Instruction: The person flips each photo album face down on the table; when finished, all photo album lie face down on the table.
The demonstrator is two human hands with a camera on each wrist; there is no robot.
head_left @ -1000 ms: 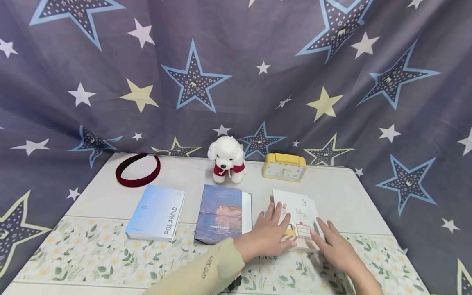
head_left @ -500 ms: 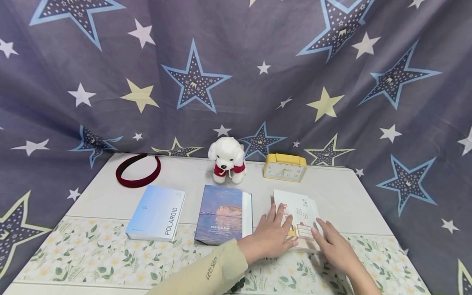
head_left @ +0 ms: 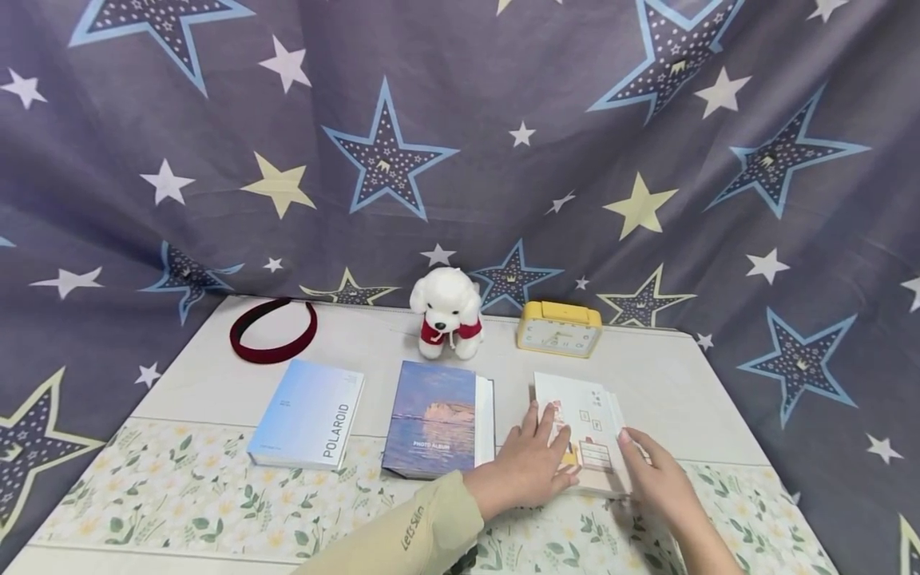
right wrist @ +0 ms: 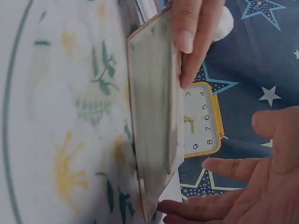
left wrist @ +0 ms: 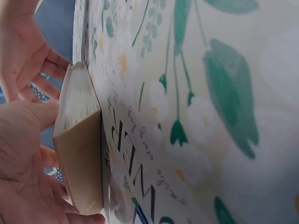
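A white photo album [head_left: 600, 427] with small drawings on its cover lies on the right part of the table. The left hand [head_left: 528, 467] rests on the album's left side with its fingers spread over the cover. Along the album's right edge is the right hand [head_left: 661, 479], fingers extended. In the right wrist view, a fingertip of the right hand [right wrist: 252, 182] meets the lower corner of the album [right wrist: 152, 102], while its thumb stands apart. The left wrist view shows the page edges of the album [left wrist: 77, 100] beside the left hand [left wrist: 23, 158].
Left of the white album lie a purple-blue photo album [head_left: 431, 423] and a light blue Polaroid album [head_left: 305, 411]. Behind them are a dark red headband [head_left: 273, 351], a white plush dog [head_left: 449, 307] and a yellow alarm clock [head_left: 559, 327]. A star-patterned curtain [head_left: 474, 200] hangs behind the table.
The right hand's fingers have turned and shifted from over the cover to the album's right edge. The left hand stays on the cover. The head view has shifted slightly.
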